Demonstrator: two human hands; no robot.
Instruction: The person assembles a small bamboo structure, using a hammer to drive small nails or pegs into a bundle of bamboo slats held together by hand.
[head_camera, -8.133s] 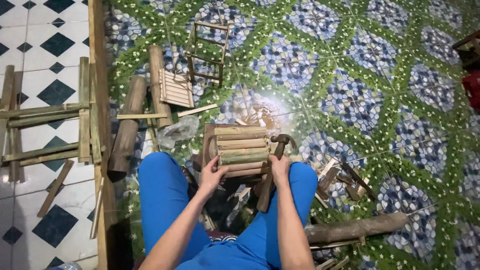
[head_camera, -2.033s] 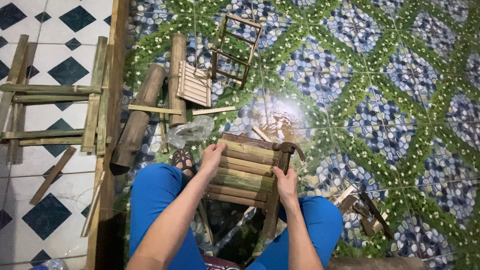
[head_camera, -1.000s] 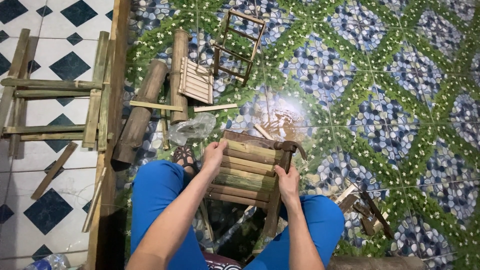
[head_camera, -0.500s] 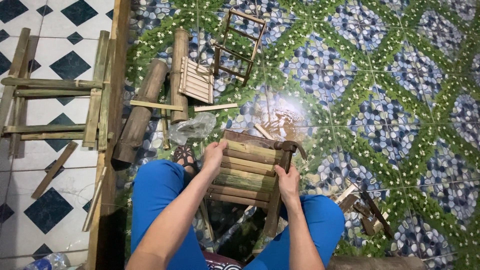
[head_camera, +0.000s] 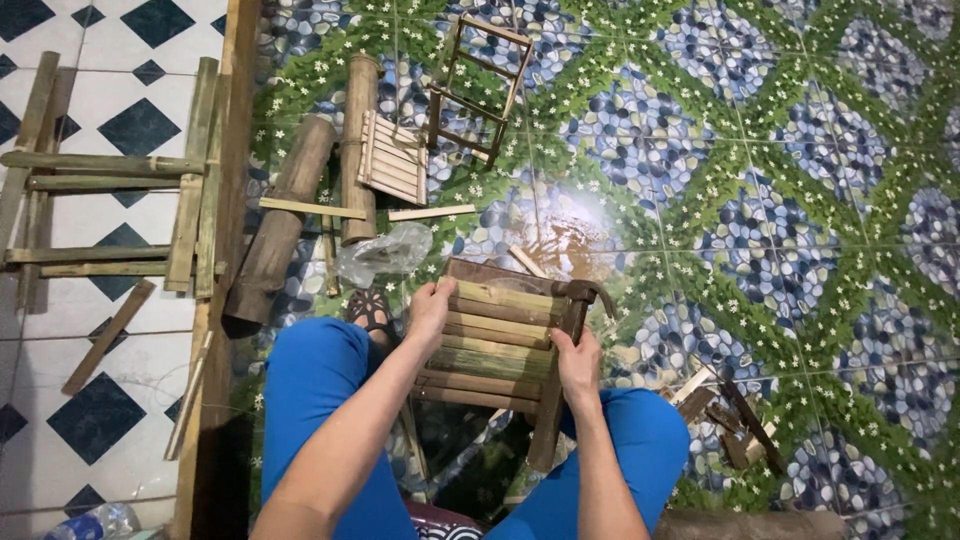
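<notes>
Slatted piece: small bamboo chair seat (head_camera: 500, 340), sitting between the knees, slats running across, dark frame round the edges.
Left hand (head_camera: 432, 308): wrapped over the left edge of that seat, fingers curled on the top slats, so it's gripping.
Right hand (head_camera: 578, 362): closed round the right post of the seat, lower down.
Legs: blue trousers (head_camera: 320, 400) either side.
Plastic bag (head_camera: 385, 255): crumpled and clear, just beyond the seat's far left corner.
Small slat panel (head_camera: 392, 158): further out, leaning against a bamboo pole (head_camera: 358, 150).
Little frame (head_camera: 478, 85): open bamboo frame, beyond the panel.
Floor (head_camera: 780, 180): pebble-and-leaf pattern tiles.
Far left: bigger bamboo frame (head_camera: 110, 200) on the checkered tiles.
</notes>
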